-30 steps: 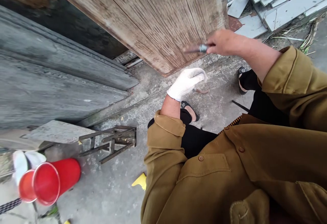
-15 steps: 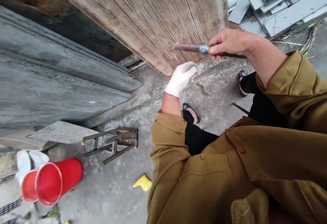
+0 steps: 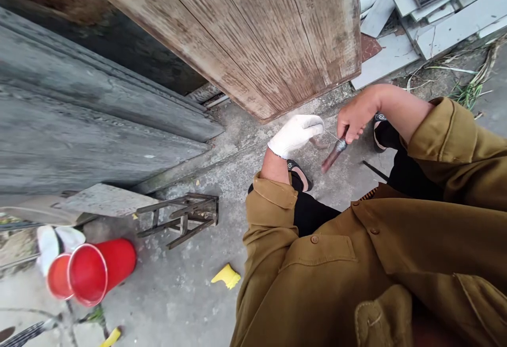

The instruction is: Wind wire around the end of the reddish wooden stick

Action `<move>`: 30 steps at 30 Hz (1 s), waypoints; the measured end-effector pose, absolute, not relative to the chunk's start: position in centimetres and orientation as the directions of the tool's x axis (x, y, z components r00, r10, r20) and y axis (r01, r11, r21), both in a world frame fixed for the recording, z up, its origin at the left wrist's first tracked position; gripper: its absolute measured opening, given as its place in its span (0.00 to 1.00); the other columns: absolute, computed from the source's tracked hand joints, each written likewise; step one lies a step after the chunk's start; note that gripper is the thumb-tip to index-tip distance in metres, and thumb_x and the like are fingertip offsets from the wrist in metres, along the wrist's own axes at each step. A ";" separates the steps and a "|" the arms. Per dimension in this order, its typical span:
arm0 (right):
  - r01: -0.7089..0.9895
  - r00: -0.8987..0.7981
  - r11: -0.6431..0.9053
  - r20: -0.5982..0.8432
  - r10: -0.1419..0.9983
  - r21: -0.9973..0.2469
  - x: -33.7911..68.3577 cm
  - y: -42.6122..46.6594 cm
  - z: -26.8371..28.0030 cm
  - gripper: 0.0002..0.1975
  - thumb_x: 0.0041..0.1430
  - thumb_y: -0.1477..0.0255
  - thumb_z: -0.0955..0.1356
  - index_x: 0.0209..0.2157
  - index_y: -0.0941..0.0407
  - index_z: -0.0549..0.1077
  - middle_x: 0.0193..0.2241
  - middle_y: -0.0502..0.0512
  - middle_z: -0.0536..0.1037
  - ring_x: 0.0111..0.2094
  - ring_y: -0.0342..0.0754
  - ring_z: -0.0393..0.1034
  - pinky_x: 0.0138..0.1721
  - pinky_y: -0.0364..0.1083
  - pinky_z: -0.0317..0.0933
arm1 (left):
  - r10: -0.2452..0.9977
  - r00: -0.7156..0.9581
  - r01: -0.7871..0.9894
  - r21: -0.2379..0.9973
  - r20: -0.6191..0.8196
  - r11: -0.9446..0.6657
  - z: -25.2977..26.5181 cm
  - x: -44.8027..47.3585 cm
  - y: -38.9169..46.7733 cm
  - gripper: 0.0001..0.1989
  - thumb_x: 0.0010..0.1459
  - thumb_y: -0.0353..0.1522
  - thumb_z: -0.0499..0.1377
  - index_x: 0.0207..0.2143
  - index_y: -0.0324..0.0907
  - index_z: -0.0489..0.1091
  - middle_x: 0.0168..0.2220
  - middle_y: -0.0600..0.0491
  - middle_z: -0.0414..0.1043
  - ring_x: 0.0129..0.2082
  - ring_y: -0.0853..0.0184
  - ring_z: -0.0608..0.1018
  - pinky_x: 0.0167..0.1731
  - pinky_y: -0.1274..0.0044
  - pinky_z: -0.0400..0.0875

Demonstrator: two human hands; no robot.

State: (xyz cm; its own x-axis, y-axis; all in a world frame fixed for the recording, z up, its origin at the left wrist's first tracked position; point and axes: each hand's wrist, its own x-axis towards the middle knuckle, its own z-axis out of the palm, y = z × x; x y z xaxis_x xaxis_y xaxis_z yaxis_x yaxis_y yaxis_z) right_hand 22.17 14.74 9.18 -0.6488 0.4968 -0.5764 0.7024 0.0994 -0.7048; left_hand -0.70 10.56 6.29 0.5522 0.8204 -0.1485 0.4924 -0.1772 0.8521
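Observation:
My right hand [image 3: 358, 114], bare, is wrapped round a brown stick [image 3: 328, 162] that slants down to the left. Silvery wire [image 3: 340, 145] is wound in a tight coil on the stick, just below my right fingers. From the coil a thin strand of wire [image 3: 331, 134] runs to my left hand [image 3: 296, 134], which wears a white glove. Its fingers are closed on the strand. Behind the strand, low on the ground, a brownish curved piece [image 3: 319, 143] shows in part; I cannot make out what it is.
A weathered wooden door [image 3: 253, 35] stands ahead. White boards [image 3: 459, 35] are piled at the upper right. On the left are a small wooden stool frame [image 3: 186, 215] lying on its side, a red bucket [image 3: 119, 265] and a yellow scrap [image 3: 226, 277]. A dark rod [image 3: 374, 170] is near my feet.
My right hand has come down and turned the stick from nearly level to slanting down. My left hand has moved slightly right and down, and the strand between the hands now shows clearly.

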 end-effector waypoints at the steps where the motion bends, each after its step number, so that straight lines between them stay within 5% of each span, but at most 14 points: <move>1: 0.637 -0.745 0.077 -0.588 0.315 -0.767 22.7 14.7 9.7 0.15 0.61 0.64 0.75 0.31 0.62 0.76 0.23 0.45 0.73 0.26 0.36 0.66 0.32 0.38 0.57 | 0.825 0.545 0.487 0.857 -0.146 -0.170 6.1 -0.8 10.7 0.07 0.54 0.32 0.64 0.24 0.41 0.72 0.26 0.53 0.72 0.31 0.63 0.76 0.35 0.70 0.71; 2: 0.563 -0.802 0.050 -0.531 0.276 -0.825 23.4 14.8 10.3 0.14 0.61 0.63 0.75 0.34 0.61 0.77 0.26 0.47 0.75 0.28 0.37 0.67 0.33 0.38 0.59 | 0.827 0.542 0.480 0.863 -0.147 -0.161 6.0 -0.9 10.8 0.07 0.56 0.32 0.63 0.25 0.41 0.72 0.26 0.52 0.72 0.30 0.64 0.76 0.34 0.71 0.71; 3: 0.475 -0.825 0.021 -0.437 0.358 -0.880 24.0 14.9 10.8 0.14 0.63 0.63 0.74 0.35 0.61 0.78 0.28 0.49 0.77 0.29 0.38 0.68 0.34 0.39 0.60 | 0.831 0.535 0.470 0.870 -0.149 -0.147 5.8 -1.1 11.0 0.08 0.59 0.33 0.61 0.27 0.41 0.73 0.27 0.52 0.73 0.29 0.66 0.76 0.34 0.72 0.71; 7: 0.090 -0.532 -0.109 -0.140 0.835 -0.990 25.0 15.6 11.6 0.14 0.68 0.64 0.69 0.32 0.58 0.73 0.28 0.52 0.72 0.26 0.39 0.62 0.29 0.42 0.56 | 0.830 0.530 0.429 0.899 -0.174 -0.086 5.5 -1.2 11.0 0.11 0.63 0.36 0.57 0.31 0.40 0.74 0.29 0.52 0.75 0.28 0.68 0.75 0.33 0.75 0.72; 9: 0.195 -0.425 -0.121 -0.195 0.884 -0.973 24.3 15.7 11.1 0.14 0.69 0.67 0.67 0.29 0.57 0.70 0.26 0.51 0.69 0.24 0.40 0.58 0.29 0.44 0.53 | 0.740 0.635 0.405 0.911 -0.222 -0.074 5.7 -0.9 10.4 0.11 0.62 0.37 0.59 0.31 0.40 0.75 0.30 0.51 0.76 0.29 0.68 0.76 0.34 0.75 0.72; 11: 0.517 -0.384 -0.073 -0.307 0.871 -0.853 23.4 15.7 10.2 0.12 0.66 0.72 0.70 0.27 0.58 0.71 0.21 0.50 0.66 0.25 0.41 0.56 0.31 0.44 0.52 | 0.638 0.726 0.361 0.932 -0.256 -0.037 6.2 -0.7 9.8 0.11 0.62 0.38 0.60 0.32 0.40 0.77 0.31 0.50 0.77 0.29 0.68 0.75 0.32 0.76 0.71; 13: 0.745 -0.403 0.022 -0.424 0.811 -0.667 22.7 15.5 9.4 0.10 0.60 0.76 0.74 0.26 0.59 0.73 0.17 0.47 0.63 0.27 0.41 0.57 0.34 0.44 0.52 | 0.668 0.705 0.333 0.943 -0.237 -0.016 6.5 -0.9 9.4 0.13 0.63 0.39 0.59 0.33 0.39 0.76 0.31 0.50 0.77 0.27 0.69 0.74 0.30 0.76 0.69; 15: 0.799 -0.523 0.108 -0.594 0.611 -0.592 22.5 15.2 8.9 0.09 0.57 0.79 0.75 0.26 0.61 0.75 0.16 0.46 0.64 0.28 0.40 0.59 0.36 0.43 0.52 | 0.762 0.621 0.351 0.934 -0.184 -0.061 6.4 -1.3 9.4 0.12 0.63 0.38 0.59 0.32 0.39 0.75 0.31 0.51 0.76 0.28 0.69 0.74 0.31 0.76 0.69; 18: 0.684 -0.729 0.103 -0.671 0.135 -0.722 23.3 14.7 9.4 0.08 0.59 0.73 0.75 0.32 0.65 0.78 0.22 0.48 0.73 0.29 0.38 0.65 0.36 0.40 0.55 | 0.801 0.582 0.373 0.922 -0.142 -0.108 5.5 -1.7 9.8 0.10 0.61 0.36 0.62 0.32 0.38 0.75 0.31 0.51 0.75 0.34 0.66 0.76 0.37 0.74 0.71; 19: 0.604 -0.795 0.062 -0.597 0.109 -0.794 23.7 14.6 9.9 0.11 0.61 0.69 0.75 0.35 0.64 0.79 0.25 0.48 0.75 0.30 0.38 0.67 0.36 0.40 0.57 | 0.799 0.584 0.358 0.929 -0.146 -0.091 5.1 -1.6 9.8 0.09 0.61 0.36 0.62 0.33 0.38 0.76 0.31 0.51 0.76 0.34 0.65 0.77 0.38 0.73 0.72; 21: 0.451 -0.848 0.041 -0.413 0.331 -0.892 24.5 14.7 10.8 0.14 0.64 0.63 0.72 0.38 0.62 0.79 0.29 0.49 0.77 0.30 0.39 0.67 0.35 0.40 0.59 | 0.813 0.562 0.303 0.953 -0.155 -0.028 4.1 -0.9 9.7 0.10 0.64 0.36 0.60 0.35 0.38 0.75 0.32 0.50 0.76 0.33 0.67 0.76 0.38 0.73 0.72; 24: 0.514 -0.661 0.101 -0.317 0.680 -0.852 24.6 14.9 11.5 0.15 0.69 0.62 0.68 0.39 0.60 0.79 0.30 0.53 0.78 0.31 0.41 0.67 0.37 0.42 0.60 | 0.817 0.549 0.244 0.969 -0.175 0.043 2.8 0.5 9.2 0.11 0.67 0.35 0.57 0.34 0.38 0.74 0.30 0.51 0.74 0.29 0.70 0.74 0.35 0.76 0.71; 30: 0.899 -0.375 0.240 -0.362 0.853 -0.367 21.5 14.7 9.4 0.17 0.70 0.66 0.67 0.46 0.66 0.79 0.44 0.69 0.80 0.44 0.52 0.72 0.49 0.50 0.61 | 0.711 0.670 0.402 0.910 -0.216 -0.102 3.1 0.9 9.0 0.12 0.66 0.34 0.54 0.36 0.39 0.76 0.30 0.53 0.74 0.29 0.70 0.73 0.33 0.76 0.68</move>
State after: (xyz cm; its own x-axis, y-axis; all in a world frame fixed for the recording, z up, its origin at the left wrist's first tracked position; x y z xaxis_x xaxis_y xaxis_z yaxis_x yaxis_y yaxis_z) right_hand 21.52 14.65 9.38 -0.3752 0.8533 -0.3621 0.8990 0.2397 -0.3666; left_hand 0.87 8.98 3.14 0.6697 0.7105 -0.2159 0.4017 -0.1022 0.9100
